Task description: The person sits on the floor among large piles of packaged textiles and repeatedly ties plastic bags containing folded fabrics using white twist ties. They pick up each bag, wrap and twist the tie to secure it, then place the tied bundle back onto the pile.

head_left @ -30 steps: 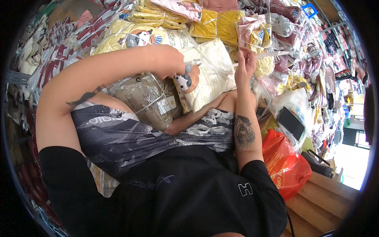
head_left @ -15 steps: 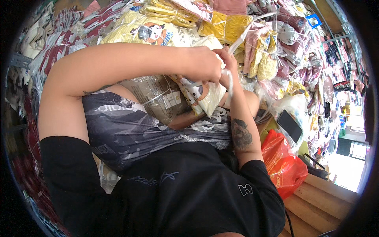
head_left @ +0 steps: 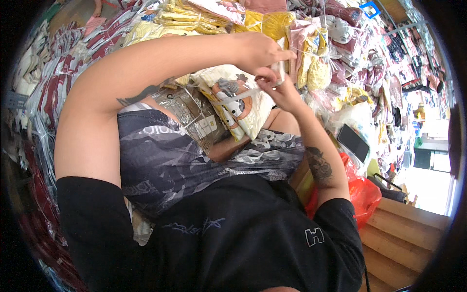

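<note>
Both hands meet at one white plastic strap (head_left: 243,93) crossing a cream cartoon-print bundle (head_left: 238,104) held against the chest. Left hand (head_left: 262,51) and right hand (head_left: 278,90) pinch it closed (grip near the bundle seems best, keeping tension even).

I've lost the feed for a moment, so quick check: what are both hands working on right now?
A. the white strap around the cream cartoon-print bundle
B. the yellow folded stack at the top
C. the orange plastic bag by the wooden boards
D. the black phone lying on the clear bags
A: the left hand and right hand meet at the white strap, which runs across the cream cartoon-print bundle; both pinch it.
</note>
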Tool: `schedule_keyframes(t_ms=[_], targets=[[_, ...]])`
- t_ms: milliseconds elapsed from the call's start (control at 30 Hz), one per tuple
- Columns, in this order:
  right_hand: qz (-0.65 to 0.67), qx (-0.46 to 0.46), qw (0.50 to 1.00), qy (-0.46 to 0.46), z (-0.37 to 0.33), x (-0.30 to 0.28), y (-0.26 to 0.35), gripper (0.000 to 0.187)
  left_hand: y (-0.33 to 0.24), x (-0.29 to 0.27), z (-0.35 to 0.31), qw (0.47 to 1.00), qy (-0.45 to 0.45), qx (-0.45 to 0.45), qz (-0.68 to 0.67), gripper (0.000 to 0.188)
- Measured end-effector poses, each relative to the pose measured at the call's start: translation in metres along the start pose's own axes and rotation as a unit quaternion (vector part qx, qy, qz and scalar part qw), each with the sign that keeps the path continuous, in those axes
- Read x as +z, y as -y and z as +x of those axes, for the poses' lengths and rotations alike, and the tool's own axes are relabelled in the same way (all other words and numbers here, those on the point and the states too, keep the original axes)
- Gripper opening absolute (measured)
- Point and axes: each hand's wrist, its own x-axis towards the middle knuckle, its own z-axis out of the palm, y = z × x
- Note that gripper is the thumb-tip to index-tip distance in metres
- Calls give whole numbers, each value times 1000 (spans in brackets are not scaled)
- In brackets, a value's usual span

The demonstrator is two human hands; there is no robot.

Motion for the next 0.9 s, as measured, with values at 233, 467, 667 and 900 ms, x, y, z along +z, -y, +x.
schedule_keyframes(t_ms=[233, 467, 667, 900], targets=[[-71, -38, 996, -41, -25, -47, -30, 26, -11, -5, 1, 891, 209, -290, -278, 28], [79, 57, 984, -146, -9, -38, -19, 31, -12, 45, 7, 969, 112, -166, -145, 30], [35, -17, 987, -157, -8, -48, -14, 16, -20, 55, 12, 958, 111, -234, -124, 43], [-76, -118, 969, -205, -4, -39, -13, 4, -15, 69, 5, 887, 104, -325, -311, 35]])
